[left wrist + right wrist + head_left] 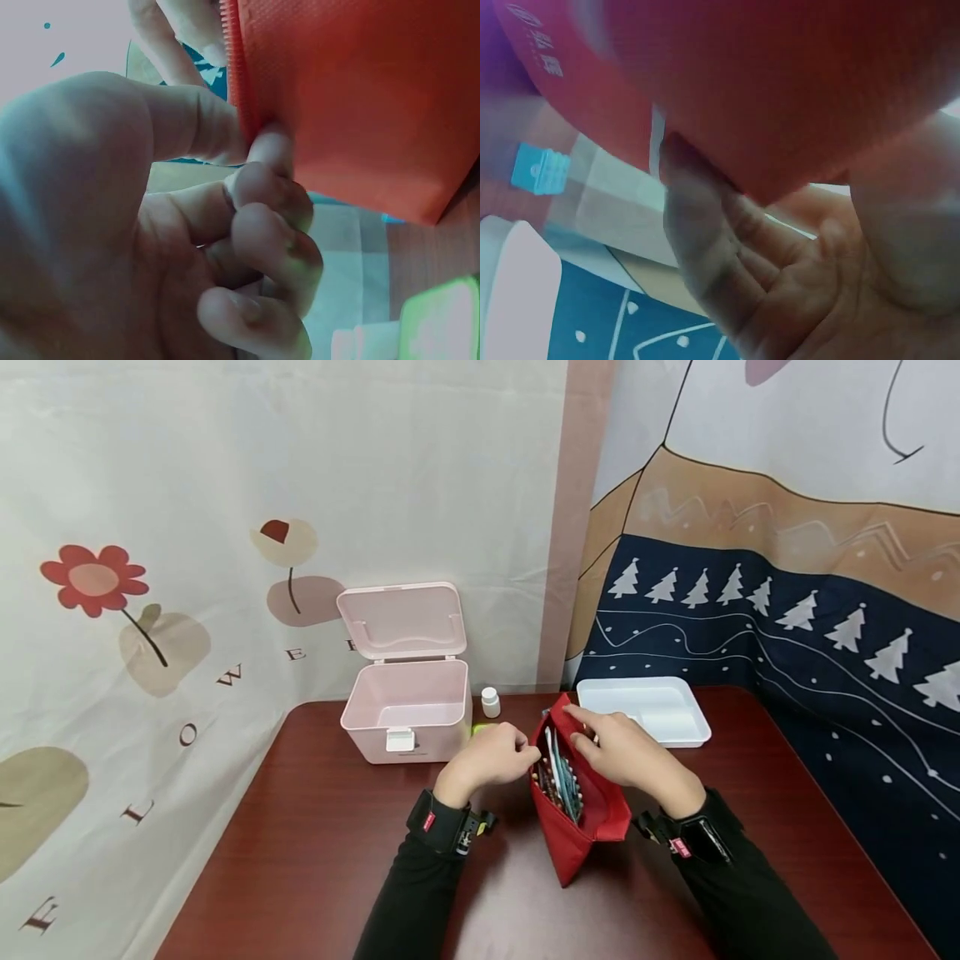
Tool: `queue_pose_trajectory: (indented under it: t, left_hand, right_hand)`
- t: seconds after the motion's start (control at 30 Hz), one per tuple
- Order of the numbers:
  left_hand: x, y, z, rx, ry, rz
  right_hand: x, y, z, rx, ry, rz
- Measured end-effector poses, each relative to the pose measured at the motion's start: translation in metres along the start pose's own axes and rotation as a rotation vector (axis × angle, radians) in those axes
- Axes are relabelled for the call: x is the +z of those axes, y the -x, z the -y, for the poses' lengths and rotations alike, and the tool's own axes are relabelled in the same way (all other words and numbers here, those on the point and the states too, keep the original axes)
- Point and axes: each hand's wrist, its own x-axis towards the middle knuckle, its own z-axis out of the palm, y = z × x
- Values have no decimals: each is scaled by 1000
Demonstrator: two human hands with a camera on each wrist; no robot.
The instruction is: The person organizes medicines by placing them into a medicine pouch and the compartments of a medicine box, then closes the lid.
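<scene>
A red zippered pouch stands open at the top on the table. Inside it show a white strip, teal flat pieces and several thin items with light tips, too small to identify. My left hand pinches the pouch's left edge between thumb and forefinger; in the left wrist view the zipper teeth run up from that pinch. On the opposite side, my right hand grips the pouch's right edge near its far end. The right wrist view shows its fingers bent against the red fabric, partly hidden by it.
Left of the pouch, a pink box stands with its lid raised. Beside it are a small white bottle and a green-edged item, partly covered by my left hand. A white tray lies behind my right hand, near the wall.
</scene>
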Motion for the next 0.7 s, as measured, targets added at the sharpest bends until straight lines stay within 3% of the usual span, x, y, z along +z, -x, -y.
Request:
queue_pose_trajectory:
  t: [0.17, 0.43, 0.57, 0.7]
  left_hand:
    - [-3, 2, 4, -6, -19, 10]
    - [-6, 0, 7, 18, -24, 44]
    - [-10, -1, 11, 44, -42, 63]
    - [-12, 0, 13, 56, -52, 66]
  right_hand:
    - [-3, -20, -8, 12, -36, 4]
    - [-12, -48, -22, 0, -218, 78]
    - [-8, -61, -25, 56, -328, 135]
    - [-4, -71, -20, 82, -345, 127]
